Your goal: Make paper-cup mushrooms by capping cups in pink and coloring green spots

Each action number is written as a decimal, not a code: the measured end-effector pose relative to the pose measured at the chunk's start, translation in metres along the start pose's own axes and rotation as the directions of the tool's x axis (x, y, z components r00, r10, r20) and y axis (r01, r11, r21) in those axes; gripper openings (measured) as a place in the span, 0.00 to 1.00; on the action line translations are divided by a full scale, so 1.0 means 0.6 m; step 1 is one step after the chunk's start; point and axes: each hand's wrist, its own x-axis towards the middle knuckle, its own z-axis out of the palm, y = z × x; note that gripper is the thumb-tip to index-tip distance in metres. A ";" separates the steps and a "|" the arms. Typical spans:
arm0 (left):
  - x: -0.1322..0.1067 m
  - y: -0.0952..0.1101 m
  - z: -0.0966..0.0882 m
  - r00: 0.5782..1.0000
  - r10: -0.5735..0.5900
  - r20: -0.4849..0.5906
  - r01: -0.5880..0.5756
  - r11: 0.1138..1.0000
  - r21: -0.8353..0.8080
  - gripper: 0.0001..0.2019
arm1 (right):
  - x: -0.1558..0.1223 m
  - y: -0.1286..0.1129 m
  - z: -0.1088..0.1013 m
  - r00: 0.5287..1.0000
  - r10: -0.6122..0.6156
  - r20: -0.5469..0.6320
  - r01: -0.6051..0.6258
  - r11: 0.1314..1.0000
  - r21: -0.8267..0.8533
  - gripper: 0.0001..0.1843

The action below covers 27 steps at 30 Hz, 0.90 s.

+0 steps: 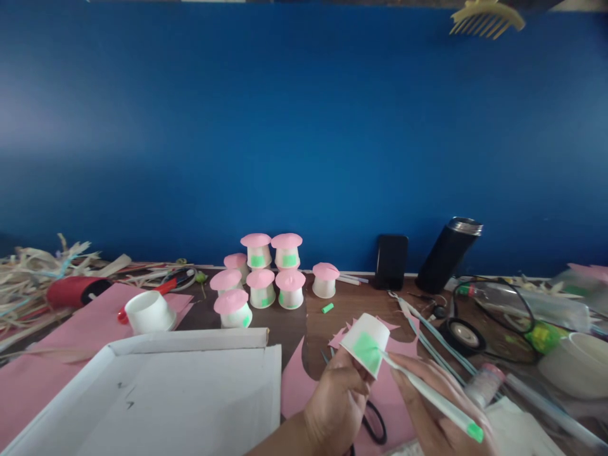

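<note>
A white paper cup (353, 334), tilted and upside down, is gripped in my left hand (336, 398). On its side is a green coloured patch (367, 348). My right hand (434, 411) holds a white marker (430, 392) with a green end, and its tip touches the patch. The marker's green cap (327, 308) lies on the table beyond the cup. Behind stand several upturned cups (261, 297) topped with pink paper discs (230, 301), many bearing green patches; some are stacked. One more pink-topped cup (324, 286) stands apart at their right.
At left are a white cardboard tray (273, 386), an undecorated cup (149, 313), pink paper (61, 380) and a red spool (71, 291). Pink scraps and black scissor handles (377, 424) lie beneath my hands. A phone (391, 261), black flask (446, 256), tape roll (463, 334) and cables are at right.
</note>
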 end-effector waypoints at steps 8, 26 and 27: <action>-0.002 -0.001 0.001 1.000 -0.010 -0.017 0.010 1.000 0.010 0.35 | 0.004 0.000 -0.004 0.999 -0.040 -0.017 0.039 0.999 -0.032 0.13; 0.000 0.001 0.001 1.000 0.014 -0.018 -0.014 1.000 -0.005 0.33 | 0.008 -0.012 -0.003 0.999 -0.045 -0.016 0.046 0.999 0.009 0.11; 0.000 0.001 0.000 1.000 0.011 -0.020 -0.011 1.000 -0.004 0.33 | 0.007 -0.011 -0.003 0.999 -0.041 -0.015 0.041 0.999 0.005 0.11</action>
